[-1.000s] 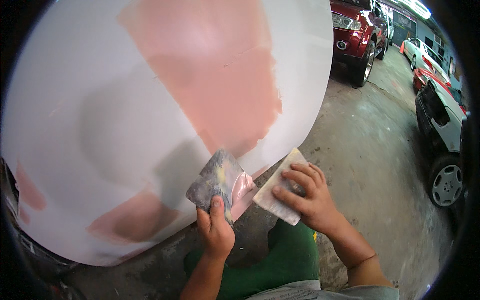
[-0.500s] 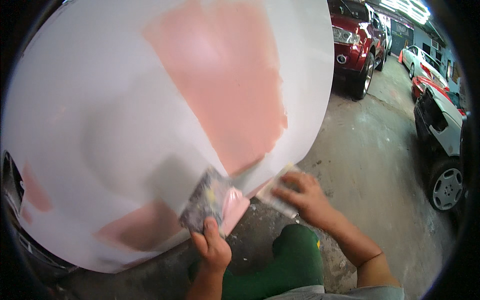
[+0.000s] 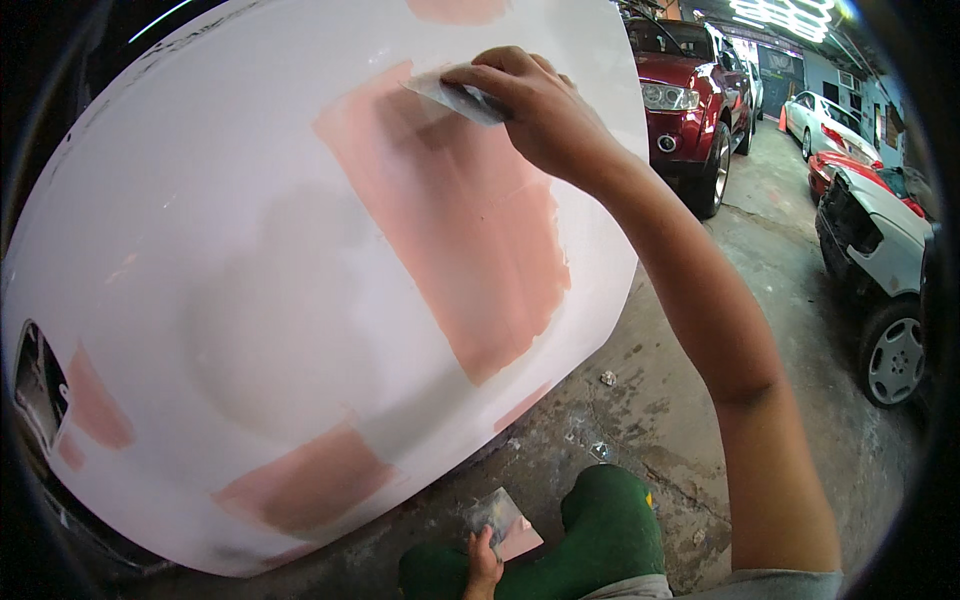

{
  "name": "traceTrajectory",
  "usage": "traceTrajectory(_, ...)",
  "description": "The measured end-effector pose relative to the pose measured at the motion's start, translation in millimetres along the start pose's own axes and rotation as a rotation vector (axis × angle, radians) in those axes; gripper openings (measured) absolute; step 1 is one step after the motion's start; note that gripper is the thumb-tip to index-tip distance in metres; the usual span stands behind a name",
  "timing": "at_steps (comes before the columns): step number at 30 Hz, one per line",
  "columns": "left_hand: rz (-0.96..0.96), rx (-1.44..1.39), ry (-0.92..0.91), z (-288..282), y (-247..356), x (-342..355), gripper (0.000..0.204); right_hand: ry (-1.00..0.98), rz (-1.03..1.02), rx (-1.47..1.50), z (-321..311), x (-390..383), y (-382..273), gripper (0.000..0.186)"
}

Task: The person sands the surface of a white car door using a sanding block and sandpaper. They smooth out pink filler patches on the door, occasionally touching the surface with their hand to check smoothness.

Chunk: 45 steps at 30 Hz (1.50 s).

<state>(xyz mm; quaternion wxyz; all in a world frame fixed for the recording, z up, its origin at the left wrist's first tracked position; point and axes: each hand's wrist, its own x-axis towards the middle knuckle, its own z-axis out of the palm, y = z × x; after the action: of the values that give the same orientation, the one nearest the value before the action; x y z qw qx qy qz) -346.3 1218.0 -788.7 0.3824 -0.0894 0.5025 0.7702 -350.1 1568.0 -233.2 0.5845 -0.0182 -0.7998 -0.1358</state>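
Observation:
A large white car panel carries pink filler patches, the biggest at its middle right, with smaller ones low and left. Reaching up over that biggest patch, my right hand grips a pale flat spreader, its edge at the patch's top. Low in view, beside my green-clad knee, my left hand holds a mottled square board with pink paste on its right part.
A dark red SUV stands beyond the panel. At right are a damaged silver car body, a red car, a white car and an orange cone on the concrete floor. Strip lights hang overhead.
My right hand has moved far up onto the panel with the spreader, away from the board. My left hand and board have dropped lower and slightly right.

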Motion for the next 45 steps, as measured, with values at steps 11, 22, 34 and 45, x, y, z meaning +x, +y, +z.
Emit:
traceTrajectory(11, 0.069, -0.125, -0.062, -21.8, -8.2, 13.6, 0.047, -0.018, -0.026, -0.056, 10.8, 34.5, 5.1, 0.052)
traceTrajectory(22, -0.015, -0.071, -0.003, -20.4, -3.1, 12.6, 0.049, -0.193, 0.013, 0.021, 7.9, 23.0, -11.4, 0.045)
traceTrajectory(34, -0.082, 0.007, 0.041, -12.4, 9.7, -8.2, 0.054, -0.239, 0.118, -0.037, 59.1, -269.1, -49.9, 0.051)
traceTrajectory(45, -0.096, 0.036, 0.128, -5.7, 12.6, -15.2, 0.051, -0.233, 0.228, 0.028, 26.7, -284.5, -34.4, 0.053)
